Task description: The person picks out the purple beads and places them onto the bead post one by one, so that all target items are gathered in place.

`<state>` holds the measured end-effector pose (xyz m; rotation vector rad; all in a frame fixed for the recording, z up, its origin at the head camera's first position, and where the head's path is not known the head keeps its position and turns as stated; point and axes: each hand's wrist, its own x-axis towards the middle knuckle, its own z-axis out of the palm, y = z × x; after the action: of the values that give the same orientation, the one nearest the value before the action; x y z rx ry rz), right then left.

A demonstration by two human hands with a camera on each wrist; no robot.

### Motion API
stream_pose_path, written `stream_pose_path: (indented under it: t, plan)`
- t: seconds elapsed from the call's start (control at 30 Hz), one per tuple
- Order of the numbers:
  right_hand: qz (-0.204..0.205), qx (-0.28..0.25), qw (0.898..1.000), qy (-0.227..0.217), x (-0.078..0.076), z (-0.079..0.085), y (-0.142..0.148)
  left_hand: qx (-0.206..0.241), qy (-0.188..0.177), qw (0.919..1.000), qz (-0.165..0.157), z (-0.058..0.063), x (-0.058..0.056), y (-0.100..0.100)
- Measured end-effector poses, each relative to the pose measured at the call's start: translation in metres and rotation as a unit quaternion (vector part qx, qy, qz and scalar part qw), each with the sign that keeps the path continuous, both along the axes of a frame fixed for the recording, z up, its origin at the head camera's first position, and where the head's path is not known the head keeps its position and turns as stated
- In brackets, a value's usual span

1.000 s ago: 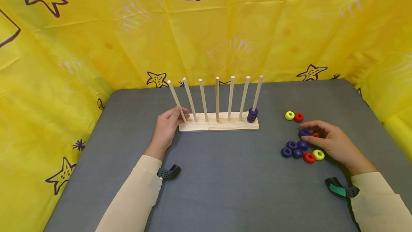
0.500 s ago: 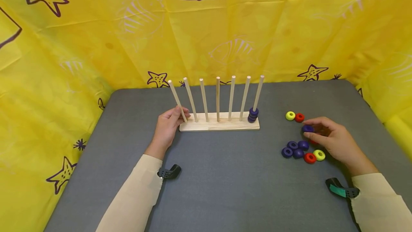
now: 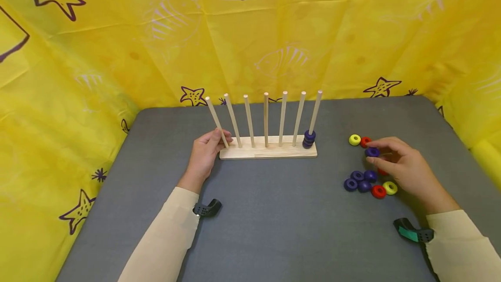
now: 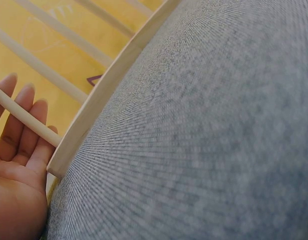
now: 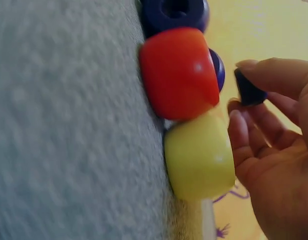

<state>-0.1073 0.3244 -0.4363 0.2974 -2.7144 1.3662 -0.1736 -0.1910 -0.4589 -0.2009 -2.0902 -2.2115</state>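
Note:
A wooden peg stand (image 3: 270, 153) holds a row of upright pegs. Several purple beads (image 3: 308, 139) are stacked on its rightmost peg. My left hand (image 3: 203, 153) is at the stand's left end, thumb on one side of the leftmost peg (image 4: 26, 117) and fingers behind it. On the right, my right hand (image 3: 403, 164) pinches a purple ring bead (image 3: 372, 152) between thumb and fingertips. In the right wrist view that bead (image 5: 250, 89) shows dark, raised off the cloth. A red bead (image 3: 382, 172) lies partly hidden under this hand.
Below the right hand lie several loose purple beads (image 3: 357, 176), a red bead (image 3: 379, 192) and a yellow bead (image 3: 390, 187). Farther back sit another yellow bead (image 3: 354, 139) and red bead (image 3: 365, 142). A yellow patterned cloth (image 3: 242, 47) rises behind the grey table (image 3: 274, 221).
My right hand has lifted the purple bead from beside the other beads and carried it slightly away from me. The left hand has stayed at the stand's left peg.

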Motion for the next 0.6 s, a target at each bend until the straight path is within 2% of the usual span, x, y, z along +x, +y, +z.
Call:
stream_pose_path:
  t: [0.37, 0.6]
  plan:
    - [0.039, -0.032, 0.997, 0.054, 0.0, 0.016, -0.026, -0.004, -0.007, 1.0, 0.006, 0.001, 0.0, 0.001]
    - [0.047, -0.047, 0.993, 0.097, -0.002, 0.029, -0.042, -0.001, -0.007, 1.0, 0.006, 0.001, 0.001, 0.001]
